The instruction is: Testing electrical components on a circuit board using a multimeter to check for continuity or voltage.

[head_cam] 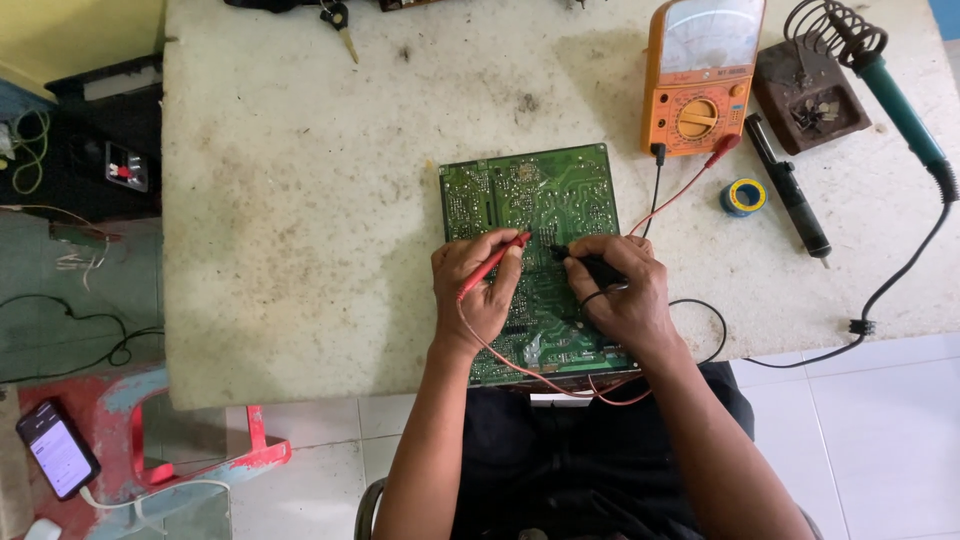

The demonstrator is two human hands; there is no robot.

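A green circuit board lies solder side up near the front edge of a stained white table. My left hand grips a red test probe whose tip touches the board's middle. My right hand grips a black test probe, its tip on the board close to the red one. Red and black leads run from the probes to an orange analog multimeter at the back right.
A soldering iron with a teal handle rests in its coil stand at the far right. A black desoldering pump and a solder spool lie beside the meter. A phone sits on a red stool at lower left.
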